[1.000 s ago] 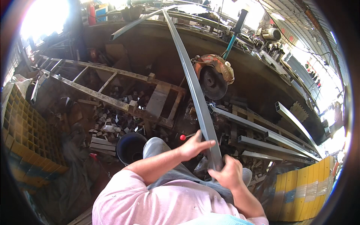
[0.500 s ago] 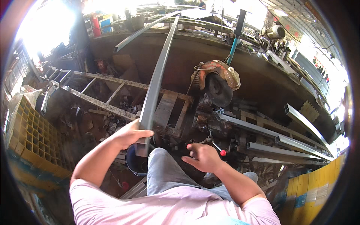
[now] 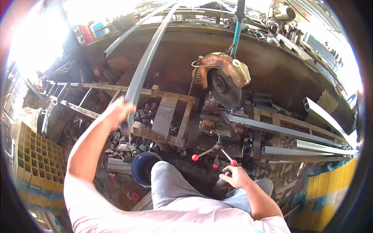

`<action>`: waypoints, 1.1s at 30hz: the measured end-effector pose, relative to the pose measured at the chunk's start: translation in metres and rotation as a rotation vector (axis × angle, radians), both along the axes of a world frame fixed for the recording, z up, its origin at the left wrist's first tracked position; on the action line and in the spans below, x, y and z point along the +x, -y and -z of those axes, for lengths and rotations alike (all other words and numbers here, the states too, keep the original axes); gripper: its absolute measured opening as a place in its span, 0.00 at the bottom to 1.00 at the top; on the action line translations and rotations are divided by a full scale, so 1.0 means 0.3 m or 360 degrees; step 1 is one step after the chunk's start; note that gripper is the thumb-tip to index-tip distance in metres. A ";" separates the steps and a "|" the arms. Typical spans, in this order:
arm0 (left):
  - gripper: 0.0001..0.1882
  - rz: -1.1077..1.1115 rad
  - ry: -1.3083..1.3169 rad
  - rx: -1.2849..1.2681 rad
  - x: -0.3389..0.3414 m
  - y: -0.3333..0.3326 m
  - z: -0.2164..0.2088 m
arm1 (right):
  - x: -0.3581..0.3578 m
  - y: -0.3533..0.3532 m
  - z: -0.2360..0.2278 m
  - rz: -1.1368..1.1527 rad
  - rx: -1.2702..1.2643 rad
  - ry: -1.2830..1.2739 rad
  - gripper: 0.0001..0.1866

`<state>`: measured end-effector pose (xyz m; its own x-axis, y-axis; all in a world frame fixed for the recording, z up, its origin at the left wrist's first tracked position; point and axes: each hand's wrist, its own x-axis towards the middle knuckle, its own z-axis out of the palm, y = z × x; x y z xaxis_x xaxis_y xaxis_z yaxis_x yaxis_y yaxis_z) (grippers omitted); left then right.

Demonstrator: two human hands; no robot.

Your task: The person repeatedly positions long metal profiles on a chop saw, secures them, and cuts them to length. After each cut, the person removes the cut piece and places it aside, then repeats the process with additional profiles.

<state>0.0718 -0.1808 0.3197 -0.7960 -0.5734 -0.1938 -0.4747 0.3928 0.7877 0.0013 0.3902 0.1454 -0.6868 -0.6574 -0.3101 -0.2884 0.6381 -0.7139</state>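
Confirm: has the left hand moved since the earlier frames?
Yes, leftward and farther out: a second ago the left hand was right of the blue bucket; now it is beyond the bucket, to its left.

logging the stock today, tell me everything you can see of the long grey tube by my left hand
The long grey tube looks like bare metal, with flat faces and crisp edges. It slants from the picture's top centre down toward the left, crossing in view over the ladder-like frame. The left hand is on it close to its near end; blur hides the exact grip. Its far end is lost in glare.
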 end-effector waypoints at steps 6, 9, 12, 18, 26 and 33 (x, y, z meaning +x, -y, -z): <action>0.73 -0.0482 0.0312 -0.1535 -0.594 0.179 -0.248 | -0.015 0.015 0.021 -0.0124 0.0050 0.0034 0.31; 0.62 0.0104 -0.0243 -0.1640 -0.623 -0.120 -0.183 | -0.004 -0.060 0.066 -0.0048 -0.0054 0.0079 0.31; 0.51 0.0657 -0.0425 -0.1589 -0.501 -0.395 -0.029 | -0.021 -0.117 0.099 -0.0009 -0.0042 0.0042 0.30; 0.34 0.1228 -0.0095 -0.0998 -0.192 -0.706 0.337 | -0.129 -0.102 -0.030 -0.0167 0.0195 0.0009 0.31; 0.29 0.1323 -0.0264 -0.0989 -0.356 -1.028 0.425 | -0.195 -0.127 -0.042 -0.0077 -0.0099 0.0424 0.34; 0.31 0.1467 -0.0344 -0.1135 -0.693 -1.313 0.467 | -0.256 -0.193 0.018 -0.0042 -0.0125 0.0161 0.34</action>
